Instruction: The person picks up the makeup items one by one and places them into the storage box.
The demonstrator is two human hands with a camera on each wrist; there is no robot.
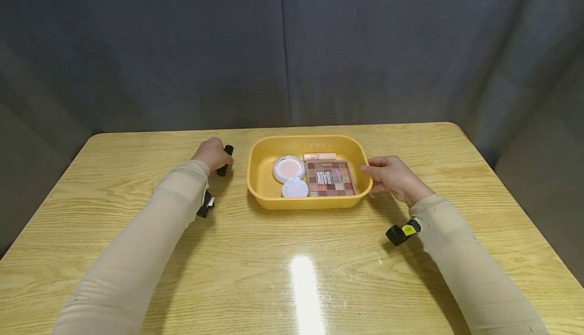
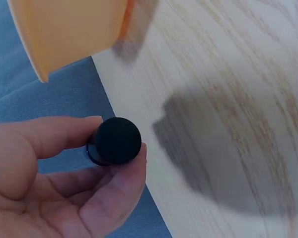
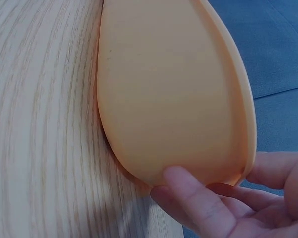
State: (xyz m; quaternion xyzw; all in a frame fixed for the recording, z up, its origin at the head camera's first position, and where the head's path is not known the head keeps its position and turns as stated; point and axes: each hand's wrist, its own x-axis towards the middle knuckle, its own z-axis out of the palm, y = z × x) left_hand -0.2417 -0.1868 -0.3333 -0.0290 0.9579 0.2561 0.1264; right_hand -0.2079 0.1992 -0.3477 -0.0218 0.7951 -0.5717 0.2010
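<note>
My left hand (image 1: 212, 154) pinches a short black cylindrical tube (image 1: 225, 160) between thumb and fingers, left of the yellow bin. In the left wrist view the round black end of the tube (image 2: 118, 141) faces the camera, above the table. At the bin's right end, my right hand (image 1: 396, 177) holds the yellow bin (image 1: 310, 203), thumb at the rim and fingers against the outer wall. Inside the bin lie an eyeshadow palette (image 1: 330, 178), a round clear-edged compact (image 1: 289, 169), a smaller white round compact (image 1: 295, 188) and a pink tube (image 1: 319, 156).
The bin stands on a wood-grain table (image 1: 255, 264), toward its back edge. A grey-blue curtain (image 1: 191, 51) hangs behind and beside the table. Both wrists carry small black cameras; the right camera (image 1: 401, 231) hangs just above the tabletop.
</note>
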